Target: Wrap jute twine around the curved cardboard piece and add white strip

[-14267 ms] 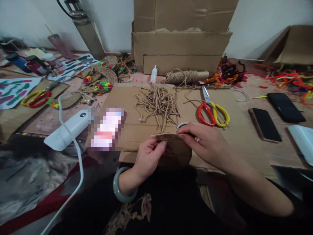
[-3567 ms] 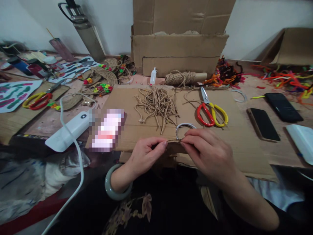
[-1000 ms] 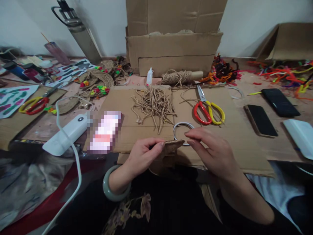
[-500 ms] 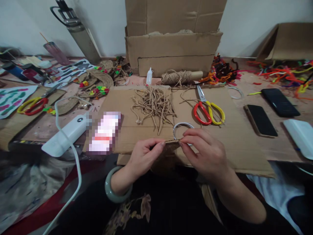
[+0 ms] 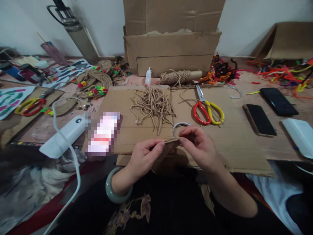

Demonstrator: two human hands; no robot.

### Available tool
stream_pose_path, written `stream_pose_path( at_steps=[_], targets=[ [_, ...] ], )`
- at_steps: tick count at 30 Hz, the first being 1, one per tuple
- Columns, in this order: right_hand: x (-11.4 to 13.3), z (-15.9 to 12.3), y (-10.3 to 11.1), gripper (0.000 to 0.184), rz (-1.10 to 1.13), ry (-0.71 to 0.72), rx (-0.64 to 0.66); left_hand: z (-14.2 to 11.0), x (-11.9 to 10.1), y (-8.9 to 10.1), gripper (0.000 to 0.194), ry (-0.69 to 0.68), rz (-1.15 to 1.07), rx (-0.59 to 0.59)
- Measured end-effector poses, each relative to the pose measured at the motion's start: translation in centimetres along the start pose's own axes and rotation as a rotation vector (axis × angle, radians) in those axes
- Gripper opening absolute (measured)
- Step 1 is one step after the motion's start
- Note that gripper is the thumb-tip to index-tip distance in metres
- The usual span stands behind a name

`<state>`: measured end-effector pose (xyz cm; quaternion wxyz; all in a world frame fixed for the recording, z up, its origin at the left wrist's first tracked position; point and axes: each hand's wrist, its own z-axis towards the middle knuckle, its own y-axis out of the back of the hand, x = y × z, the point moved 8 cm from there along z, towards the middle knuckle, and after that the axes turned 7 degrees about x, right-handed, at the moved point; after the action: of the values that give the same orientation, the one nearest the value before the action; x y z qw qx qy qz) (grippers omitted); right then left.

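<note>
Your left hand [image 5: 146, 157] is closed in a pinch, thumb uppermost, on the left end of the cardboard piece [image 5: 171, 146]. The piece is located directly in front of your body, above the near edge of the cardboard sheet [image 5: 133, 136], its thin upper edge spanning the space between your two hands. Your right hand [image 5: 201, 147] is at the right end of that edge, thumb and forefinger set narrowly; whether they grip the piece cannot be determined. A jade-green bangle [image 5: 111, 187] encircles your left wrist.

On the sheet, note the white ring [image 5: 181, 123] just beyond your right fingers, partly covered by them. Farther out lies the heap of cut jute cord [image 5: 154, 106]; to its right, the scissors [image 5: 204, 101] with one red and one yellow handle, blades pointing away from you. The squeeze bottle [image 5: 148, 77] stands behind the heap, beside the jute twine roll [image 5: 175, 77].

Markings: the lit smartphone [image 5: 104, 133] to your left has a pixelated, unreadable display. The white handheld device [image 5: 65, 138] beside it bears a round black emblem, too small to read. A mark resembling the letter A [image 5: 94, 110] appears on the tabletop [image 5: 70, 125].
</note>
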<state>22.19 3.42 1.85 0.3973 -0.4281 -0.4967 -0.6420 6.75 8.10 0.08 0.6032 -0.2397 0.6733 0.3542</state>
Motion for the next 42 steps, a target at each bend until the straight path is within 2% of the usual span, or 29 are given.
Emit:
stream_pose_path(
  at_steps=[4,10,14,25,30,36,42],
  targets=[
    [-0.6,0.1,0.3,0.016,0.119,-0.027,0.023,0.0,-0.1,0.1,0.026,0.006,0.022,-0.01],
    [0.9,0.5,-0.2,0.025,-0.225,0.02,0.159,0.2,-0.6,0.0,0.025,-0.016,0.061,-0.016],
    [1.5,0.6,-0.5,0.025,-0.342,0.015,0.173,0.2,-0.5,0.0,0.025,-0.016,0.059,-0.018],
    [1.4,0.6,-0.6,0.025,-0.373,0.026,0.163,0.2,0.1,0.1,0.028,0.019,0.056,-0.018],
    [1.4,0.5,-0.8,0.026,-0.371,0.037,0.187,0.4,0.2,0.0,0.03,0.049,0.067,0.026],
    [1.4,0.2,-2.1,0.024,-0.373,0.038,0.289,0.8,-0.8,-0.4,0.021,0.038,0.064,0.062],
    [1.5,0.2,-2.3,0.024,-0.386,0.04,0.316,0.8,-1.4,-0.7,0.02,-0.003,0.104,0.095]
  ],
)
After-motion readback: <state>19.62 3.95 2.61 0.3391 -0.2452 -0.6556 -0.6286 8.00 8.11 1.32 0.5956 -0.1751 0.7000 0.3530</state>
